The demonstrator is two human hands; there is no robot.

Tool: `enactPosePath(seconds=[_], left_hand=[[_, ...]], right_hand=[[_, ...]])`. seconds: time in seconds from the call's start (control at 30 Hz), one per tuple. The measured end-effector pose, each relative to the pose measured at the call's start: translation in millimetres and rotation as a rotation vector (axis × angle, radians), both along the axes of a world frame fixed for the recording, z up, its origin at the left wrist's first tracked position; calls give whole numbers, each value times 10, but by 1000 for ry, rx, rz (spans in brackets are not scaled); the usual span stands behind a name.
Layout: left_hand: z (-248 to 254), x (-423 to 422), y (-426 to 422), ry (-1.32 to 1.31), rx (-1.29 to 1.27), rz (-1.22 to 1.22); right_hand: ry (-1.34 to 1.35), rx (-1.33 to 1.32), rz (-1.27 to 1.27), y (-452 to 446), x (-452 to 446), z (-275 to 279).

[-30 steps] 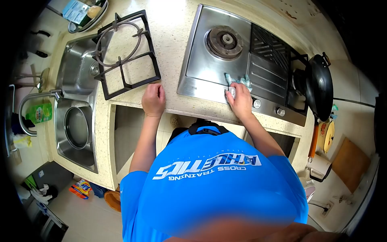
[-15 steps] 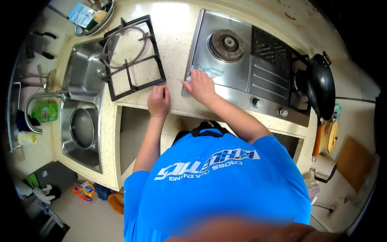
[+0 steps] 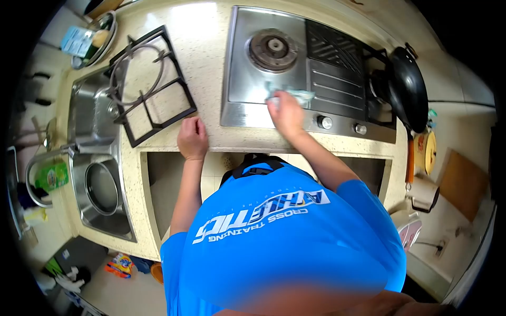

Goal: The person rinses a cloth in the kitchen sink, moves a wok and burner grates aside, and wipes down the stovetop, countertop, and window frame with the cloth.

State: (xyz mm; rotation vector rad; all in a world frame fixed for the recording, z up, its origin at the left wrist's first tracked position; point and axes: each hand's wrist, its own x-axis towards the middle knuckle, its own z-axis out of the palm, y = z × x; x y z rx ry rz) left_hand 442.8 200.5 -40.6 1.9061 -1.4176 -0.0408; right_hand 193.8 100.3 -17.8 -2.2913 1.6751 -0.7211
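Observation:
My right hand (image 3: 288, 115) presses a thin pale-green and white cloth (image 3: 302, 97) onto the front part of the steel gas stove (image 3: 243, 95). The cloth bunches under my fingers and is slightly blurred. Behind it sits the round bare burner (image 3: 274, 48). My left hand (image 3: 193, 139) is curled into a fist at the counter's front edge, with nothing visible in it. Just beyond that fist, the black pan support (image 3: 182, 95) lies off the stove, on the counter (image 3: 208, 63), partly overhanging the sink.
A double sink (image 3: 95, 134) with a round pan (image 3: 102, 187) is on the left. A black wok (image 3: 408, 89) stands over the right burner. Two knobs (image 3: 324, 122) line the stove's front. A bowl (image 3: 108, 45) holding a blue packet is at the back left.
My right hand has slid the cloth rightward across the stove, from its left front edge toward the middle. My left fist stays by the pan support while the whole view has shifted.

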Motion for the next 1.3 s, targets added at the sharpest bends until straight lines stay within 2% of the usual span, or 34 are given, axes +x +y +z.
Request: enactPosePath(seconds=[0.1, 0.17, 0.3, 0.37, 0.47, 0.53, 0.7, 0.97, 1.03, 1.13, 1.3], left_hand=[[0, 2, -1, -15, -25, -33], [15, -5, 6, -28, -36, -20], [-6, 3, 27, -10, 4, -23], [-13, 6, 16, -20, -11, -31], [-4, -16, 28, -12, 15, -14], [4, -18, 25, -9, 15, -11], [-15, -19, 22, -9, 11, -26], [-30, -10, 21, -20, 11, -42], [-28, -5, 22, -13, 5, -46], [-40, 1, 22, -22, 14, -37], [-35, -13, 25, -9, 23, -11]], right_hand=[[-19, -78, 265, 74, 465, -41], [-30, 25, 317, 170, 646, 71], [-117, 29, 408, 231, 315, 54], [-48, -11, 438, 264, -92, 104], [90, -60, 370, 352, -582, 208], [206, -162, 209, 456, -780, 196], [237, -29, 173, 675, -993, 213], [81, 61, 272, 903, -1763, 160], [24, 57, 222, 889, -1967, 165], [-33, 33, 14, 832, -2219, 180], [-241, 33, -135, 477, -2121, 182]])
